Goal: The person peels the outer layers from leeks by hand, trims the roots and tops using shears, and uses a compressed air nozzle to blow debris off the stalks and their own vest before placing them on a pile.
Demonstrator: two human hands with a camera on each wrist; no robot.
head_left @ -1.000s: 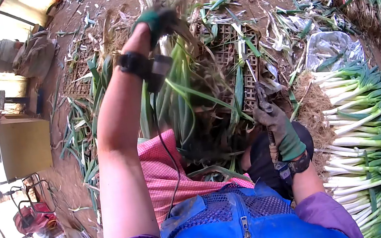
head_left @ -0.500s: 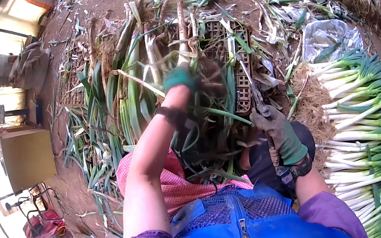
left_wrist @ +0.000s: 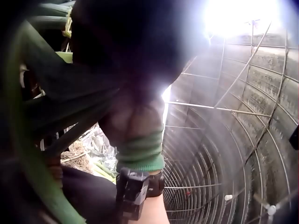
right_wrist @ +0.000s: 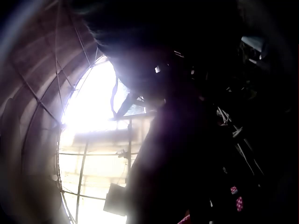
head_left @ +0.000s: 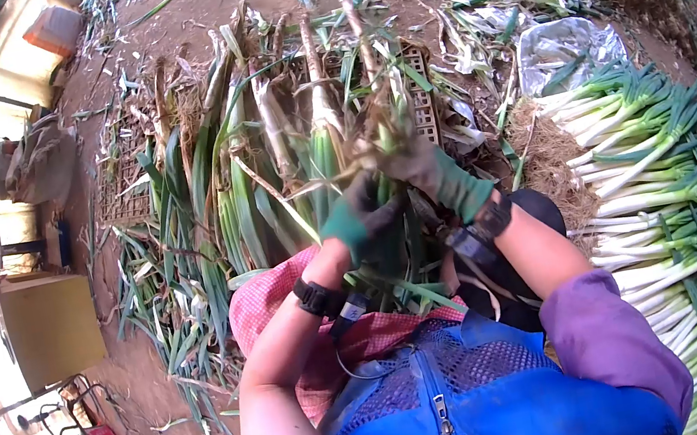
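In the head view my two gloved hands meet in front of the lap at a long green onion (head_left: 374, 75) with dry outer leaves, its pale stalk pointing away. The left hand (head_left: 364, 219) grips it low among the green leaves. Just above and to the right, the right hand (head_left: 435, 173) has its fingers curled at the stalk; motion blurs this spot. Long green leaves (left_wrist: 70, 100) spread across the left wrist view, with the right glove's green cuff (left_wrist: 140, 151) behind them. The right wrist view is too dark to show the hold.
Untrimmed green onions (head_left: 242, 212) lie in a heap to the left, over plastic lattice crates (head_left: 426, 117). On the right, white-stemmed green onions (head_left: 630, 193) lie in a long row below a silvery lined tray (head_left: 565, 52). A pink checked cloth (head_left: 276, 308) covers the lap.
The left hand has come from the far heap back toward the lap with a green onion. The right hand has left the slim metal tool it held and moved up and left to the stalk.
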